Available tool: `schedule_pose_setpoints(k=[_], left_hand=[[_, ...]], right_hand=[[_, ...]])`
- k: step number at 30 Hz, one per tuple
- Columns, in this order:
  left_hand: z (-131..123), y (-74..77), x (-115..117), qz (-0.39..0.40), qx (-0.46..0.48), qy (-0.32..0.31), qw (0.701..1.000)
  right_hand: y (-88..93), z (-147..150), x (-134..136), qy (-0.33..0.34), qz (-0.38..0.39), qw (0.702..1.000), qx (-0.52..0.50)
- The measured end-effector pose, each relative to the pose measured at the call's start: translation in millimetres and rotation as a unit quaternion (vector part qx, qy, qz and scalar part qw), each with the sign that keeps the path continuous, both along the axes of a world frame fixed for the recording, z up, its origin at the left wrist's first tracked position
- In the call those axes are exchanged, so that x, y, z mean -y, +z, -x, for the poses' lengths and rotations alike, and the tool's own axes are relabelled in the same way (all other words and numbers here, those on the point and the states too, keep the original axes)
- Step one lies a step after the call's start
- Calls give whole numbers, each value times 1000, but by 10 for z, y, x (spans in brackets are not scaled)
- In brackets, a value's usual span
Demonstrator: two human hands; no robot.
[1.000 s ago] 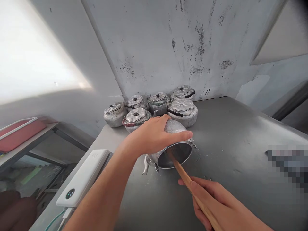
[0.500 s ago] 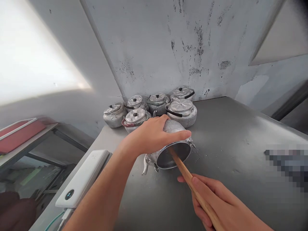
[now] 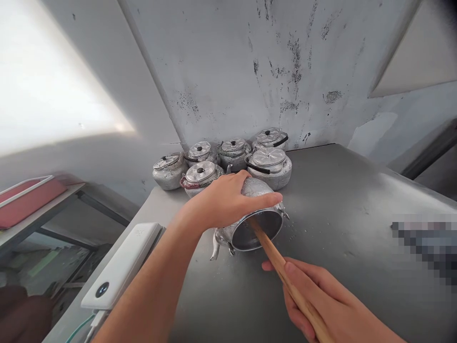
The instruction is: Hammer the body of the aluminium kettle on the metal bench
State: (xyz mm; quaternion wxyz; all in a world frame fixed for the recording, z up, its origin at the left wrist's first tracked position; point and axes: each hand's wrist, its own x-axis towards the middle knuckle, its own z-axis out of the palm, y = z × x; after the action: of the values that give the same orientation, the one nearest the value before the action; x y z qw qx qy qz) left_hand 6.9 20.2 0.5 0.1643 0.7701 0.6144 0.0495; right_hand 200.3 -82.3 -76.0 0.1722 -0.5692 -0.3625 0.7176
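Observation:
A lidless aluminium kettle (image 3: 255, 228) lies on its side on the steel table (image 3: 339, 190), its open mouth turned towards me and its spout at the lower left. My left hand (image 3: 228, 202) is clamped over the kettle's upper side, thumb stretched along the rim. My right hand (image 3: 314, 297) is closed round a long wooden stick (image 3: 282, 269), whose far end reaches inside the kettle's mouth.
Several lidded aluminium kettles (image 3: 233, 155) stand grouped at the table's back edge against the stained wall. A white power bank (image 3: 123, 264) with a cable lies at the table's left edge. A blurred patch (image 3: 424, 243) covers something at the right. A lower shelf with a red board (image 3: 26, 200) is at left.
The stick's tip has shifted slightly inside the kettle's mouth and my right hand has crept a little forward. My left hand and the kettle have barely moved.

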Motion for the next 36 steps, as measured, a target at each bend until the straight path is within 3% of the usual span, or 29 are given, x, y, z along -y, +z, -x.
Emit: schedule_pose_setpoints(k=[26,31,36], left_hand=[[-23,7,11,-7,0,-2,1000],[-25,12,10,-12,1,-3,1000],[-29,17,10,-11,12,-5,1000]], right_hand=[[-56,-83,-1,6,-20,1000,-6],[-37,-88,-23,33,-9,999,13],[-53,-87,-43,21,-40,999,28]])
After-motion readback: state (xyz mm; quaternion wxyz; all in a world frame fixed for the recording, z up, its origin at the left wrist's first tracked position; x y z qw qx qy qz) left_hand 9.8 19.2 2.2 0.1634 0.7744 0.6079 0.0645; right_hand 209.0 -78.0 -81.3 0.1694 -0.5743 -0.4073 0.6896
